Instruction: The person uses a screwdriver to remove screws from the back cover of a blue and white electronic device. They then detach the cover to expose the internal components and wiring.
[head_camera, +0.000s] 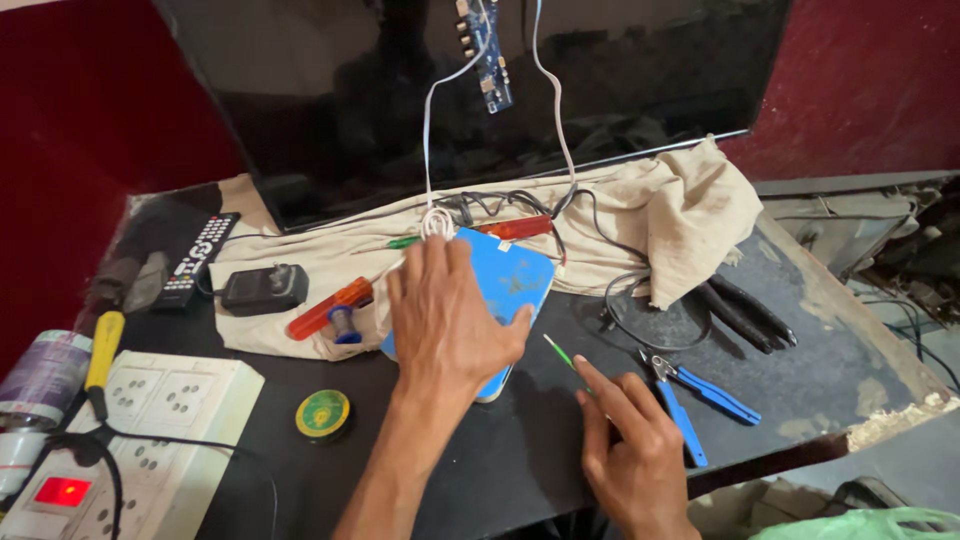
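My left hand (445, 320) lies spread over a blue pad (515, 270) at the middle of the dark table, fingers across its top and thumb hooked on its right edge. My right hand (630, 450) is near the front edge and pinches a thin green-tipped tool (558, 351) that points up and left toward the pad. Blue-handled pliers (690, 395) lie just right of that hand. A white cable coil (436, 222) sits by my left fingertips.
A large dark screen (350, 100) leans at the back with a small blue circuit board (492, 60) and white wires on it. Around lie a beige cloth (680, 210), orange screwdriver (325, 310), black pliers (745, 310), round tin (323, 413), white power strip (170, 420), remote (200, 255) and adapter (262, 288).
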